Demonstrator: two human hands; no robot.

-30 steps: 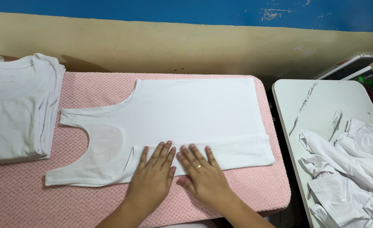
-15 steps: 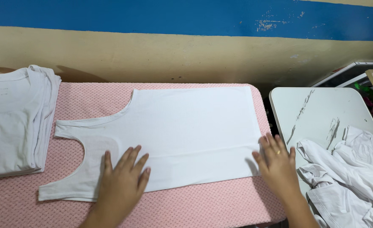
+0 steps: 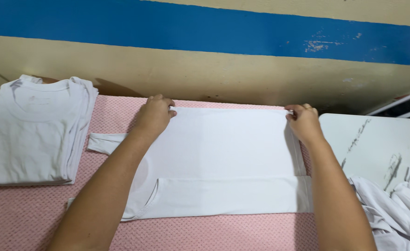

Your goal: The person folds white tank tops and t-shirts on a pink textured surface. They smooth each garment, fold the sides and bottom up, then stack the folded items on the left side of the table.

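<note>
Since the frame half a second earlier, both hands have been moved from the near part of the white sleeveless top to its far edge, and the near long edge has been turned over, so that a folded band now lies along the side nearest the person. In the head view, the garment is spread flat across the middle of the pink textured table, its armhole end toward the left and its hem toward the right edge. The left hand is set on the far corner by the shoulder strap, and the right hand on the far corner by the hem; the fingers of each are curled and closed on the cloth edge, seemingly so that the far side is kept taut and straight between the two grips. A strap end is left lying out to the left of the left forearm. A stack of folded white shirts is kept at the left end of the table, apart from the top. To the right, a white side surface carries a loose heap of white garments, well clear of the working area.
</note>
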